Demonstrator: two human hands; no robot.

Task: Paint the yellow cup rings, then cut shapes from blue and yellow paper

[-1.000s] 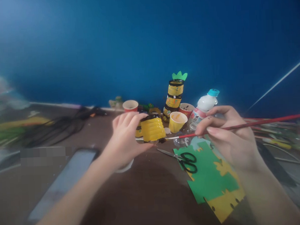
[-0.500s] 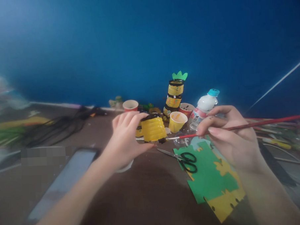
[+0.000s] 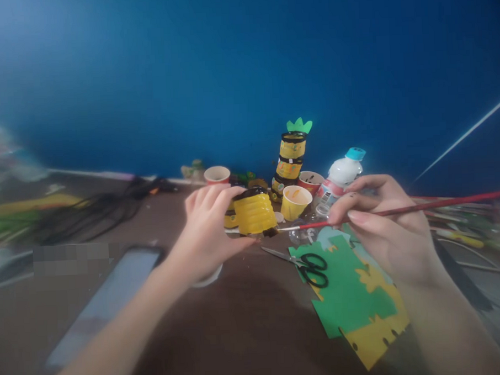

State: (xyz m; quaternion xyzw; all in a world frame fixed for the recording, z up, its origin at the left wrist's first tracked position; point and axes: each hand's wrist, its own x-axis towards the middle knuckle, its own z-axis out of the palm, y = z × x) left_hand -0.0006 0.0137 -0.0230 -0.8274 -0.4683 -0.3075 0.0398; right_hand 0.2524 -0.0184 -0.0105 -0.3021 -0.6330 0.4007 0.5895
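Note:
A ribbed yellow-painted container (image 3: 255, 214) with a black band round its top sits in the grasp of my left hand (image 3: 208, 225), thumb below and fingers above. Between the thumb and fingers of my right hand (image 3: 384, 226) is a red-handled paintbrush (image 3: 313, 225). Its dark bristles meet the container's lower right edge, where a black patch shows. Behind the container stand a yellow paper cup (image 3: 295, 203) smeared inside with paint and a stack of yellow and black ringed pieces (image 3: 290, 166) topped by a green paper crown (image 3: 300, 126).
Black-handled scissors (image 3: 309, 265) lie on green paper (image 3: 349, 293) and yellow paper (image 3: 368, 345) at the right. A plastic bottle (image 3: 344, 175) with a blue cap stands behind my right hand. A phone (image 3: 109, 298) and black cables (image 3: 106, 210) lie at the left. A blue wall (image 3: 228, 72) bounds the back.
The container has shifted very slightly left with my left hand. The brush tip stays at its lower edge, its bristles turned a little. Everything else looks the same.

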